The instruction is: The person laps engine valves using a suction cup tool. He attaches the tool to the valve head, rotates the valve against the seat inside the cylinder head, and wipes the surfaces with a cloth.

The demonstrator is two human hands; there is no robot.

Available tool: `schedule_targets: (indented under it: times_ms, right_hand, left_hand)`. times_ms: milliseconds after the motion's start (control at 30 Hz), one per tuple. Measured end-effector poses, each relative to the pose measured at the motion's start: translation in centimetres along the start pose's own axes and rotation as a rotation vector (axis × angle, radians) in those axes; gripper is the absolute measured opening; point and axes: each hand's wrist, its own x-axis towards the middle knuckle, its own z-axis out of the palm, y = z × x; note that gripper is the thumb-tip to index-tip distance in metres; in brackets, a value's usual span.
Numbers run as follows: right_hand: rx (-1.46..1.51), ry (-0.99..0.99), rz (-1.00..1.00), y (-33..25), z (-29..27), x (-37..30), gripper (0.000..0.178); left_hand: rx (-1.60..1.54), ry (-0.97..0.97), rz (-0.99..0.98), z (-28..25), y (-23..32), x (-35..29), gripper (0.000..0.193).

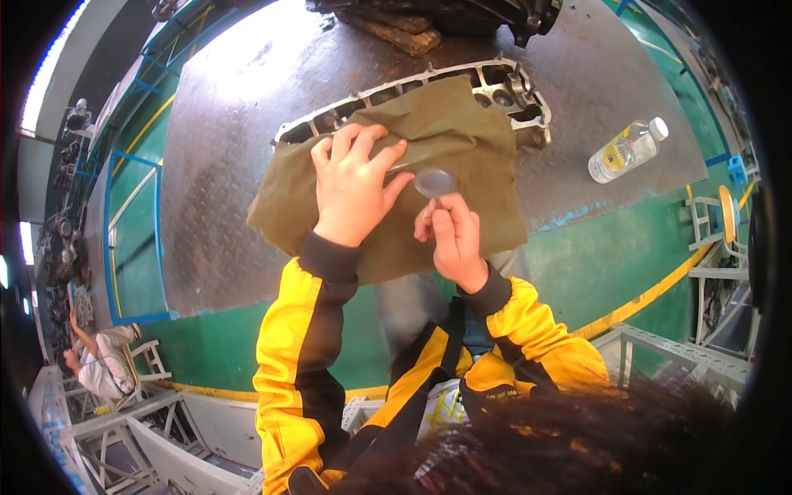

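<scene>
An olive-green cloth (470, 124) drapes over most of a metal engine cylinder head (528, 107), whose far rim and right end stick out from under it. My left hand (353, 177) rests on the cloth with its fingers spread. To its right, my right hand (452, 239) pinches the stem of an engine valve (435, 182) between thumb and fingers. The valve's round grey disc points up and away from me, above the cloth. Most of its stem is hidden by my fingers.
The worktable (214, 190) has a dark patterned metal top. A clear bottle (624, 152) with a white cap lies on its right side. Dark machinery (462, 12) and wooden blocks (396, 35) sit at the far edge. A seated person (106, 363) is at the far left.
</scene>
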Motion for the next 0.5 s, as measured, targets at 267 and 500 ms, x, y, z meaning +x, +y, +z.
schedule_targets:
  times_ms: [267, 500]
  right_hand:
    - [-0.077, -0.037, -0.080, -0.6, -0.2, -0.1, 0.017]
    - [-0.002, 0.028, -0.027, -0.2, 0.1, -0.4, 0.018]
  left_hand:
    - [-0.017, 0.012, -0.007, -0.3, 0.4, -0.3, 0.043]
    - [-0.010, -0.007, -0.007, -0.2, 0.2, -0.8, 0.045]
